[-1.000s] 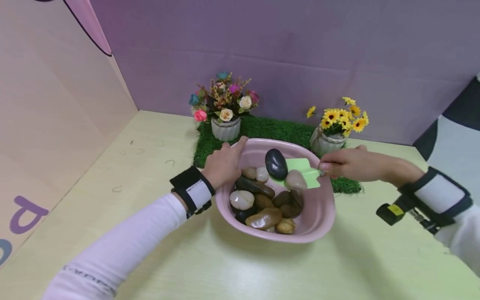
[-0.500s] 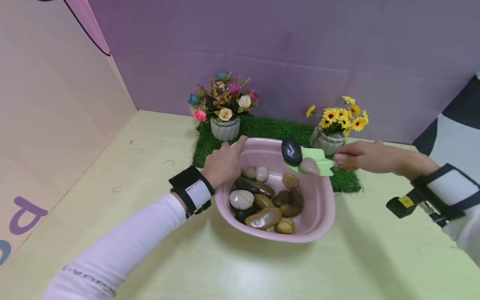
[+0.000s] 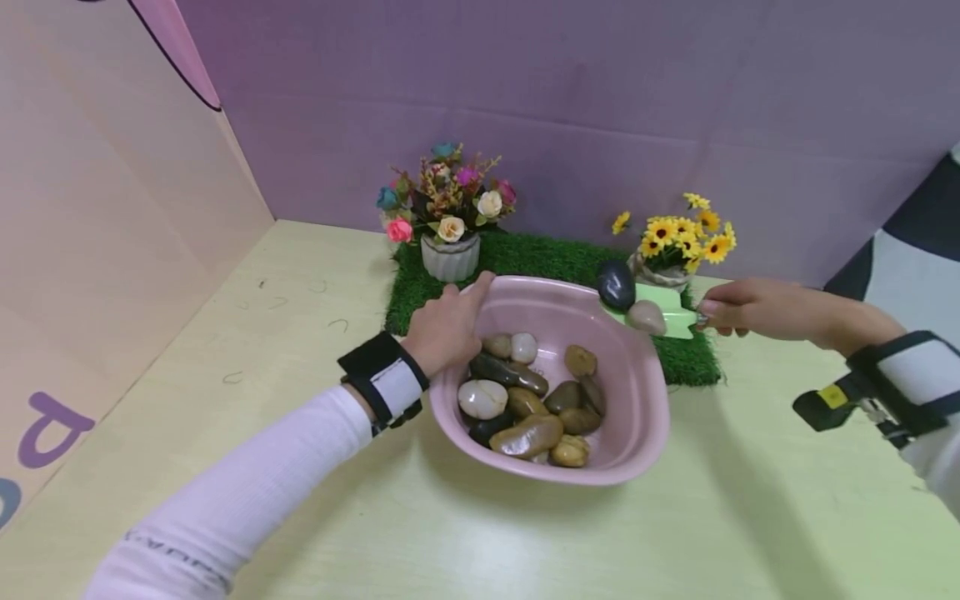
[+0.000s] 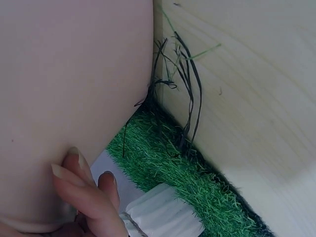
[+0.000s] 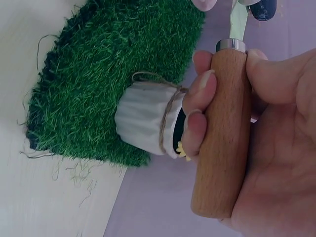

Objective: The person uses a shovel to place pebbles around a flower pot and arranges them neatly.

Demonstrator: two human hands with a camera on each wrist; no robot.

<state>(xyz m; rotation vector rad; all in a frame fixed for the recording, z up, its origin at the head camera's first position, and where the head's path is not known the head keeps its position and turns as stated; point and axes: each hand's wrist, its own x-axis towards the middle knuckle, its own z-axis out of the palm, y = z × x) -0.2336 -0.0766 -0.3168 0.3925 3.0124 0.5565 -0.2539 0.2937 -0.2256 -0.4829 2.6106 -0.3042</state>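
My left hand (image 3: 444, 333) grips the left rim of a pink basin (image 3: 645, 400); in the left wrist view its fingers (image 4: 89, 197) lie against the basin's outer wall. Wet pebbles, brown, white and black, lie in the basin, such as a long brown stone (image 3: 527, 437). My right hand (image 3: 772, 314) holds a small garden trowel by its wooden handle (image 5: 222, 133). On its green blade (image 3: 681, 323), above the basin's far right rim, rest a black stone (image 3: 617, 285) and a pale pinkish stone (image 3: 647, 317).
Behind the basin lies a green artificial grass mat (image 3: 536, 254). It bears a pot of mixed flowers (image 3: 450, 257) on the left and a pot of yellow flowers (image 3: 660, 271) on the right. A purple wall (image 3: 540, 108) stands close behind. The table (image 3: 315, 467) is pale wood.
My right hand has moved right and away from me, lifting the trowel with its two stones from inside the basin to over the far right rim. The left hand has stayed put.
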